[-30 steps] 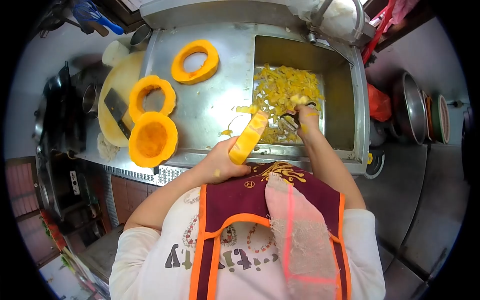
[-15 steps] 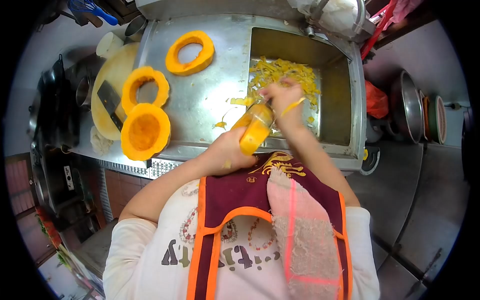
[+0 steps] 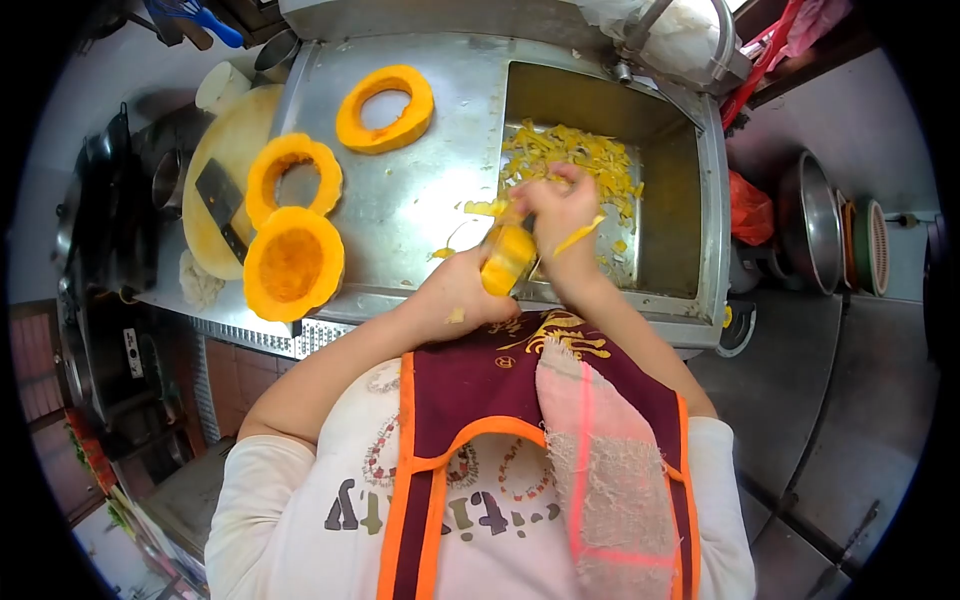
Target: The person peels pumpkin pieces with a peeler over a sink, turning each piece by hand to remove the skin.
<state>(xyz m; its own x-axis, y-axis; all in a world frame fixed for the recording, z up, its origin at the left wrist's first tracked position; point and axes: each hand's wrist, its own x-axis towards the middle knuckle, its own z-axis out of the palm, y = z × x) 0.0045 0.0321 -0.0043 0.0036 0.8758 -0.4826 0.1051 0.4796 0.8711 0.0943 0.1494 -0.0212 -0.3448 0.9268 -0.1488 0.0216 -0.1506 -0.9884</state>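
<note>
At near L corner of sink (image 3: pixel 668 215): pumpkin pc (image 3: pixel 505 265) btwn L hand (image 3: pixel 464 291) & R hand (image 3: pixel 563 210).
L hand is nearer, wrapped firmly round pc's near end; pc lies just R of that palm, long axis apparently running away & slightly R, twd R hand. R hand's by the far end, fingers curled; blur there, can't tell what they grip. Peel bits (image 3: pixel 560 150) lie in sink beyond.
</note>
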